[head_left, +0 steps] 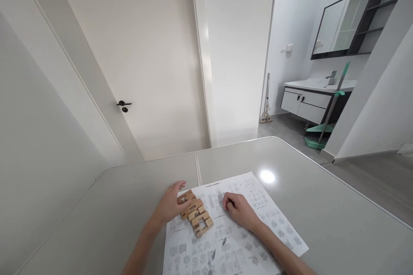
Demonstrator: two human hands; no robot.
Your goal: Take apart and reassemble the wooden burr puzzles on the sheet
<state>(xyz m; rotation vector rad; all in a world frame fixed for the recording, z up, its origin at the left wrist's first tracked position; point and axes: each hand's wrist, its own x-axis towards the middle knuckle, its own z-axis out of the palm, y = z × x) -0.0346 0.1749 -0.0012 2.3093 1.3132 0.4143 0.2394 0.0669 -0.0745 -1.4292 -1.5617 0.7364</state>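
Several notched wooden puzzle blocks (pixel 195 211) lie close together in a slanting row on a printed paper sheet (pixel 232 247). Dark marks like numbers show on some of them. My left hand (pixel 171 203) is at the far left end of the row, fingers stretched out and apart from the thumb. That thumb reaches over the upper blocks; whether it presses on them I cannot tell. To the right of the blocks, my right hand (pixel 239 210) is over the sheet with its fingers curled in. Whatever the curled fingers may hold is hidden.
The sheet lies on a pale glossy table (pixel 322 215) with a seam across it. Beyond stands a white door (pixel 155 60) with a black handle (pixel 124 104). At right are a washbasin cabinet (pixel 305 101), a mop (pixel 267 99) and a green dustpan (pixel 314 142).
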